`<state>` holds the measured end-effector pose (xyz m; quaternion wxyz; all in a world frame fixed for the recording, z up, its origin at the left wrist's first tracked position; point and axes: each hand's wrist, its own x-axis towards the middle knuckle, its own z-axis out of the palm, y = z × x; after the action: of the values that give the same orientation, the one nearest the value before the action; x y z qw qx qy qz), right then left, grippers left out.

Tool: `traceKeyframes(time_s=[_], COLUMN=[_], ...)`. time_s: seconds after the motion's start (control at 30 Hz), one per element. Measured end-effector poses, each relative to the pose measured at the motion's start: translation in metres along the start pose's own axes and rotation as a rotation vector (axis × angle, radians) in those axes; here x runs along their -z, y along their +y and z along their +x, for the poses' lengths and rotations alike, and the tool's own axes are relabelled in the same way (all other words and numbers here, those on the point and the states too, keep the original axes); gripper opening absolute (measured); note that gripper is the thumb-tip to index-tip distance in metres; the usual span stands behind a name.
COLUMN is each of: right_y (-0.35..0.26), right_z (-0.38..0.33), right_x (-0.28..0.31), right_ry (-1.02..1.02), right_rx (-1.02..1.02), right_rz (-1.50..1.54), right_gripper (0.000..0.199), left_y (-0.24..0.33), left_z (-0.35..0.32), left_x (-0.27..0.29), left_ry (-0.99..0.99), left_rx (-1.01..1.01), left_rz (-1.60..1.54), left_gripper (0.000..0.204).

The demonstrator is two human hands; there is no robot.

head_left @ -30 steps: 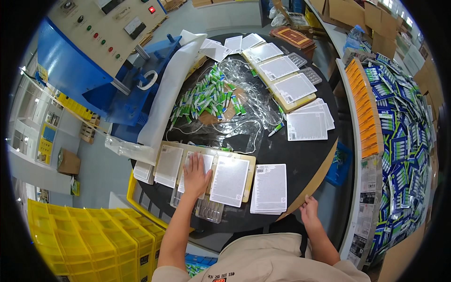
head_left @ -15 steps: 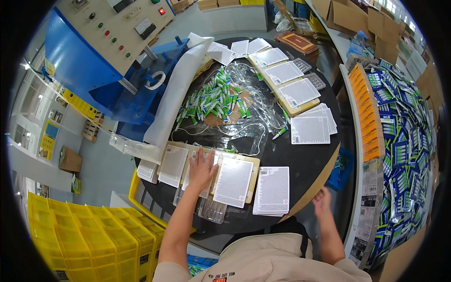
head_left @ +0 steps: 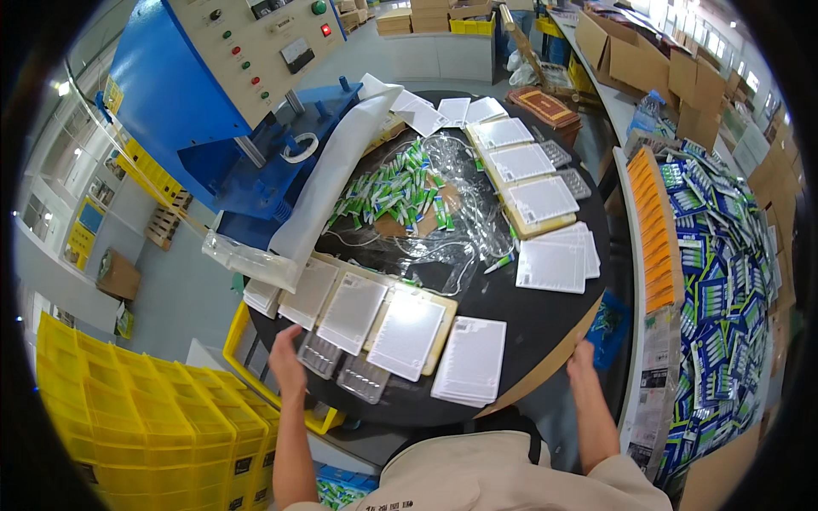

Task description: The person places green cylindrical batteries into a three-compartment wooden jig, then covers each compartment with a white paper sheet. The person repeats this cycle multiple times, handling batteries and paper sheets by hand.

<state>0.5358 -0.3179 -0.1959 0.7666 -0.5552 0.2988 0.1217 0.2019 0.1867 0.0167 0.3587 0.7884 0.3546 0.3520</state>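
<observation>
The person's left hand [head_left: 287,362] is pulling back off the white cards it was pressing a second ago; it is now hovering at the near rim of the round black table [head_left: 545,315], fingers loosely together and holding nothing. It is sitting just beside the clear plastic blister trays [head_left: 341,366] and the white rectangular card on its tan board [head_left: 407,334]. The right hand [head_left: 582,359] is lifting toward the table's right edge, fingers gently curled, also empty. The stack of white printed cards [head_left: 470,362] is lying untouched between the two hands, suggesting the pressing step is finishing and both hands are freeing up
</observation>
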Motion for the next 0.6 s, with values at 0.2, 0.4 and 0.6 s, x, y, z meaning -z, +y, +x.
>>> traceKeyframes(time_s=[0.2, 0.4, 0.6], right_y=[0.055, -0.002, -0.089], right_z=[-0.131, -0.227, -0.165], right_x=[0.006, -0.036, -0.103], right_ry=[-0.15, -1.258, -0.651], right_rx=[-0.225, -0.1, 0.397], right_rz=[-0.204, -1.032, -0.557], right_gripper=[0.031, 0.02, 0.021], left_y=[-0.108, -0.174, -0.126], left_z=[-0.084, -0.202, -0.23], left_x=[0.07, 0.05, -0.045], left_ry=[0.424, 0.584, 0.326], left_rx=[0.446, 1.105, 1.243], left_rz=[-0.387, -0.691, -0.941], left_gripper=[0.06, 0.054, 0.076])
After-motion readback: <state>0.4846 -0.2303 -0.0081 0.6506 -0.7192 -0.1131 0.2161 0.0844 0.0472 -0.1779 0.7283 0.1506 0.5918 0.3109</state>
